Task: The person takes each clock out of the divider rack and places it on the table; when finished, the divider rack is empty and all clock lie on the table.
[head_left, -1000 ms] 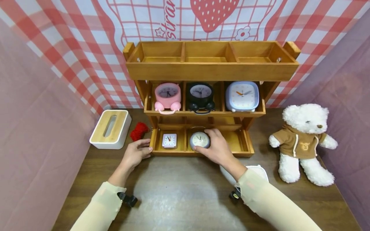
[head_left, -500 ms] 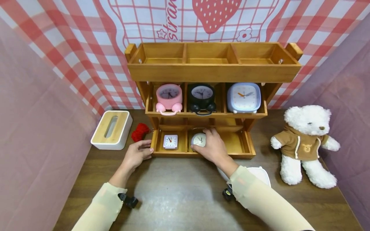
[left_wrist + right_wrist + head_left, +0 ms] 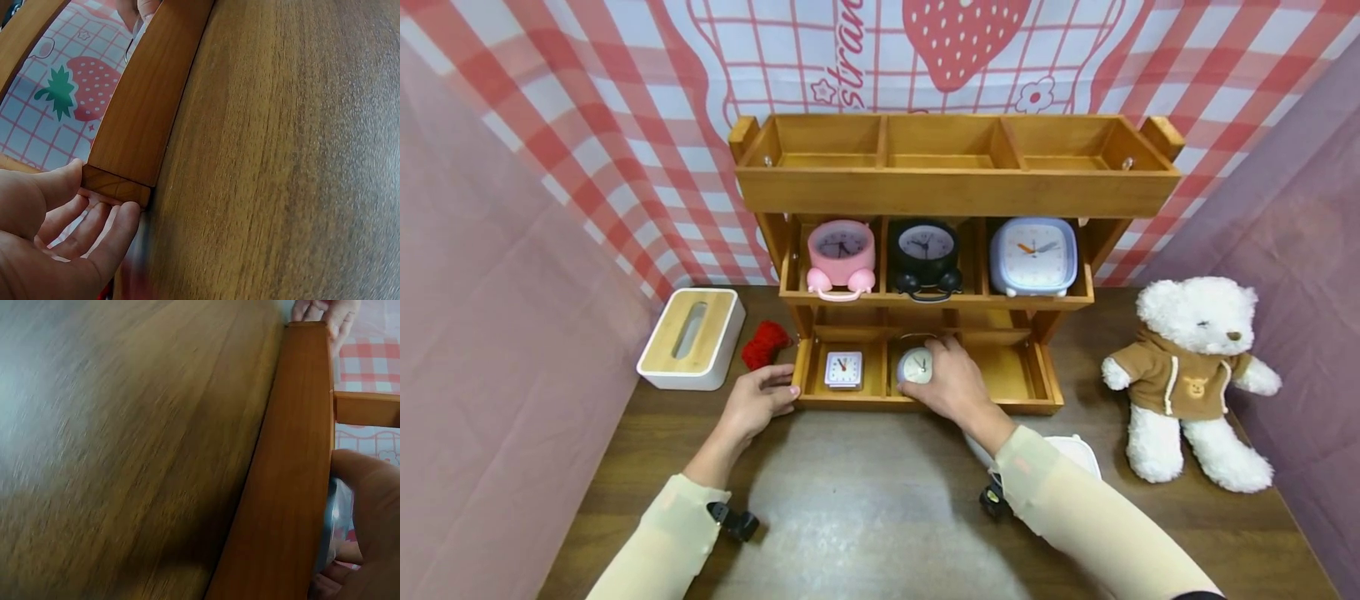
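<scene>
A small round alarm clock [image 3: 916, 365] with a pale dial lies in the middle compartment of the bottom tier of a wooden shelf [image 3: 955, 193]. My right hand [image 3: 955, 379] grips it from the right, thumb at the front and fingers at the back, covering part of it. In the right wrist view, the tier's front board hides most of the clock. My left hand [image 3: 760, 402] holds the bottom tier's left front corner [image 3: 115, 187], thumb on the inner side and fingers outside. A small square clock [image 3: 843, 369] sits in the left compartment.
The middle tier carries a pink clock [image 3: 841, 256], a black clock [image 3: 927, 254] and a blue clock [image 3: 1034, 256]. A tissue box [image 3: 688, 337] and red bundle [image 3: 765, 344] stand left, a teddy bear [image 3: 1195, 383] right. A white item [image 3: 1075, 454] lies partly under my right forearm.
My right hand has shifted slightly left with the round clock, and now covers more of its dial. My left hand stays at the shelf corner. The head view has tilted a little.
</scene>
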Demonstrator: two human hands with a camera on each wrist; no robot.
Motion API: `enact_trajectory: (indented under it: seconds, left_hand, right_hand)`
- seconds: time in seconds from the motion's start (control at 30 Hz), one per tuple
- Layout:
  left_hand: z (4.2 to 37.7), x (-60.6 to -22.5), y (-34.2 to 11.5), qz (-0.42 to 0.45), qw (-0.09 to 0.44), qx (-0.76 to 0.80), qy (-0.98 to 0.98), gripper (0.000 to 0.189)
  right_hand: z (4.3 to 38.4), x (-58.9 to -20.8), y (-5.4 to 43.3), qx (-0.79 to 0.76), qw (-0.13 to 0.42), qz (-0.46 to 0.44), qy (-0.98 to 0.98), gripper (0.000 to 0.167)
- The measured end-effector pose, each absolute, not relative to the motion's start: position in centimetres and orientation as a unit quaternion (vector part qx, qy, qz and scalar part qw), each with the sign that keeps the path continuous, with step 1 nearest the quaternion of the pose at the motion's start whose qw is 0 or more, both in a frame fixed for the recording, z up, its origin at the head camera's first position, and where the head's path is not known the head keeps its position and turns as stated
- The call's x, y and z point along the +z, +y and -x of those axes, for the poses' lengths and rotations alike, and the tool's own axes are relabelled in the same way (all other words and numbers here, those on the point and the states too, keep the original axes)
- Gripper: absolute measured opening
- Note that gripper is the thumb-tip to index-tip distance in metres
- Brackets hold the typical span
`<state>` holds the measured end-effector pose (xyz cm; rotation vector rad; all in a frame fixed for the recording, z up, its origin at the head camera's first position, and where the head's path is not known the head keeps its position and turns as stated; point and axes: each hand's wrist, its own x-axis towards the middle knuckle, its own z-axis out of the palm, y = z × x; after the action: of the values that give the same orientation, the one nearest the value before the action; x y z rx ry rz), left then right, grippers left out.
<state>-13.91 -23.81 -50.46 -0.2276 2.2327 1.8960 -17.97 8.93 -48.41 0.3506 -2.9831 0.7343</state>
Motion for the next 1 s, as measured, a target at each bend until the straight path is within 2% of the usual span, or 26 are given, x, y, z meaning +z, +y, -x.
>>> enact_trajectory:
  seconds: [0.27,0.5,0.73,1.0]
  left_hand:
    - [13.9,-50.5,-23.8,0.077,0.098,0.643,0.755,0.048]
    - [13.9,-50.7,-24.0,0.071,0.092,0.640,0.759,0.048]
    - [13.7,-50.6,-23.8,0.077,0.095,0.640,0.758,0.049]
    - [13.8,-50.3,-23.9,0.079,0.099,0.640,0.758,0.049]
  right_hand:
    - [18.3,-48.2,9.6,0.242,0.061,-0.147,-0.957,0.074]
    - [18.0,-46.6,10.2,0.263,0.069,-0.146,-0.951,0.073]
    - [16.7,-45.3,11.4,0.289,0.092,-0.157,-0.940,0.073]
    - [14.7,-45.7,13.0,0.298,0.110,-0.188,-0.929,0.072]
